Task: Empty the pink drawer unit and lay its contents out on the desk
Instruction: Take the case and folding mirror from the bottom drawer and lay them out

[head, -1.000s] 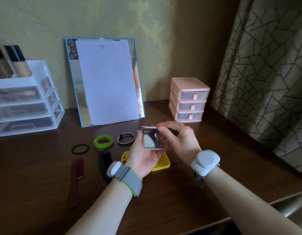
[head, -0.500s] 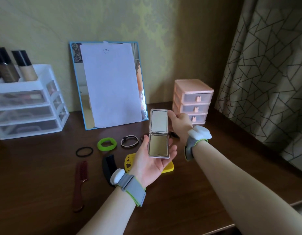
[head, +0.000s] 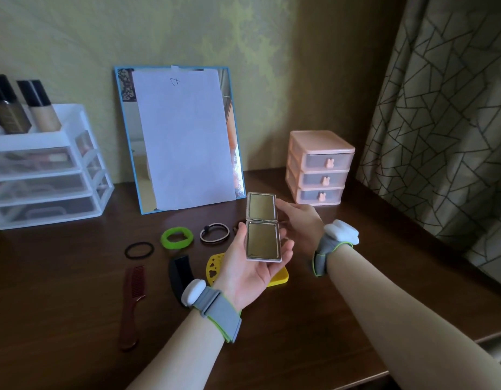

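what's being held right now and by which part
An open compact mirror. The left hand cradles its lower half in palm and fingers; the right hand pinches the right edge of the raised upper half.

Open compact mirror (head: 263, 228) held in left hand (head: 248, 273), right hand (head: 301, 225) gripping its lid, pink drawer unit (head: 319, 167) behind

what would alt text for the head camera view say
A person's left hand holds an open compact mirror above a dark wooden desk, the right hand touching its lid. Hair ties, combs and a yellow card lie below; a pink drawer unit, its drawers closed, stands behind near a paper-covered mirror.
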Tool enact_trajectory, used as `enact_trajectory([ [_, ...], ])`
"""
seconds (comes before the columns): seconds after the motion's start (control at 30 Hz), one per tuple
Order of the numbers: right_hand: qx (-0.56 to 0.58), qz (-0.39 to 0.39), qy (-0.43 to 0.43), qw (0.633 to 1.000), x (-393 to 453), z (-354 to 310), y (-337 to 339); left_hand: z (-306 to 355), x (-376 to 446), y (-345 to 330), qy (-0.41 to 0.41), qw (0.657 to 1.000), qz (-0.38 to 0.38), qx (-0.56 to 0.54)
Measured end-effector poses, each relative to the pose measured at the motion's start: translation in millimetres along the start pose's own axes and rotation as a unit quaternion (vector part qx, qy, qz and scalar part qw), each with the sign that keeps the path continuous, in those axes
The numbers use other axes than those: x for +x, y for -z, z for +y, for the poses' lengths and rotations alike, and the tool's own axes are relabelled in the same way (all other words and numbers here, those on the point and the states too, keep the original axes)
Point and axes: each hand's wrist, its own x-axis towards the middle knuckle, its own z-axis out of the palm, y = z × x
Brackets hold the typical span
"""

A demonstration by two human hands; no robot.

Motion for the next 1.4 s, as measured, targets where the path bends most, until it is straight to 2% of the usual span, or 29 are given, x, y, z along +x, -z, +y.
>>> enact_trajectory([
  [0.17,-0.031,0.002,0.031,0.999,-15.6,2.1,7.0,1.6,0.1,-2.7,-0.01,1.0,0.007,0.003],
  [0.37,-0.051,-0.001,0.023,0.998,-28.2,-2.1,15.4,-1.5,-4.3,-10.4,-0.004,1.0,-0.006,0.01],
  [0.6,-0.011,-0.012,0.008,1.0,-29.2,-13.3,29.6,1.4,-8.2,-19.6,-0.015,0.998,0.025,0.064],
  [0.67,-0.012,-0.004,0.013,1.0,-27.4,-15.2,39.4,4.9,-8.4,-17.5,-0.051,0.994,0.056,0.08],
  [0.73,-0.024,0.0,0.01,1.0,-26.5,-14.7,51.9,9.0,-8.1,-13.6,-0.122,0.977,0.087,0.152],
  [0.87,-0.065,0.006,-0.009,0.998,-27.9,-7.0,73.6,9.1,-9.0,-12.0,-0.243,0.889,0.121,0.37],
  [0.93,-0.07,0.014,-0.02,0.997,-28.9,-2.3,80.8,6.0,-7.6,-8.7,-0.279,0.804,0.122,0.511],
  [1.0,-0.087,0.016,-0.03,0.996,-30.9,1.8,88.0,2.7,-6.3,-2.7,-0.303,0.69,0.12,0.646],
  [1.03,-0.106,0.016,-0.032,0.994,-32.3,3.5,92.3,2.0,-5.1,-0.8,-0.311,0.648,0.12,0.685],
  [1.07,-0.123,0.015,-0.035,0.992,-33.4,5.2,96.6,2.0,-4.1,0.1,-0.316,0.619,0.119,0.709],
  [1.3,-0.227,0.01,-0.039,0.973,-35.7,7.5,110.8,-3.8,6.2,-0.5,-0.265,0.477,0.1,0.832],
  [1.4,-0.246,0.007,-0.041,0.968,-34.0,7.8,110.2,-5.8,6.7,6.3,-0.237,0.446,0.091,0.858],
])
